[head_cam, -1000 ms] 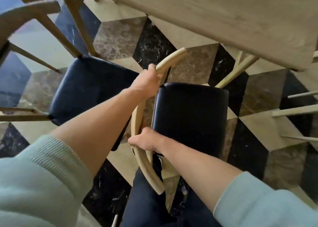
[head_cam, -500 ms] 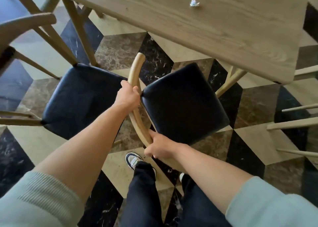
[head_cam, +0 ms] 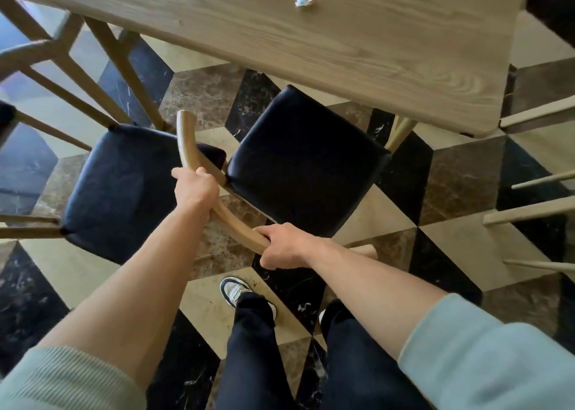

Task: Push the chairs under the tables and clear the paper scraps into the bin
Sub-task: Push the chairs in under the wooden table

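A wooden chair with a black padded seat [head_cam: 306, 161] stands in front of me, its far corner just under the edge of the wooden table [head_cam: 357, 52]. Both hands grip its curved wooden backrest [head_cam: 189, 142]. My left hand [head_cam: 196, 189] holds the rail's left part. My right hand [head_cam: 286, 248] holds the rail near its lower right end. A small crumpled white paper scrap [head_cam: 302, 0] lies on the tabletop, far from both hands.
A second black-seated chair [head_cam: 124, 189] stands close to the left, nearly touching the held chair's backrest. Wooden chair legs [head_cam: 529, 210] stick in from the right. The floor is a black, brown and cream tile pattern. My feet [head_cam: 233, 291] are just behind the chair.
The chair has turned so its seat faces the table and has moved toward the table edge. Both hands stayed on the backrest. The view tilted up, bringing the paper scrap into sight.
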Motion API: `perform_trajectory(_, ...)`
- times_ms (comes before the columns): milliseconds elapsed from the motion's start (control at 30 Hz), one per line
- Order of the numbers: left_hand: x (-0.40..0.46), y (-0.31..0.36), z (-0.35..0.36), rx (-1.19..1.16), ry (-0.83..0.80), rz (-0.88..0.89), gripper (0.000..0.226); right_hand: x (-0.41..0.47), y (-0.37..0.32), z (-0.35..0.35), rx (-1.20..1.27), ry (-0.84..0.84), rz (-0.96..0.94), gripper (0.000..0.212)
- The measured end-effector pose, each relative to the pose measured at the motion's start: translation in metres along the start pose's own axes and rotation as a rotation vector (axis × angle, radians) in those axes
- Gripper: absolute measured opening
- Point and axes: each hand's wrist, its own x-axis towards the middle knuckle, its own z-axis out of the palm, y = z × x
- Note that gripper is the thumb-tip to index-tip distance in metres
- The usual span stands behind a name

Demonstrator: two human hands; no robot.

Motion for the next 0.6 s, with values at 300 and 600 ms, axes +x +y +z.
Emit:
perform_trajectory(300, -0.017, -0.004, 0.003, 0.008, 0.014, -0.127, 0.046, -0.006, 0.017, -0.028, -0.222, 0.021, 0.015, 0.049)
perform_trajectory(600, -0.035, 0.051, 0.037, -0.137, -0.233, -0.151, 0.038, -0.02, 0.06, -0.094, -0.324, 0.172, 0.124, 0.023)
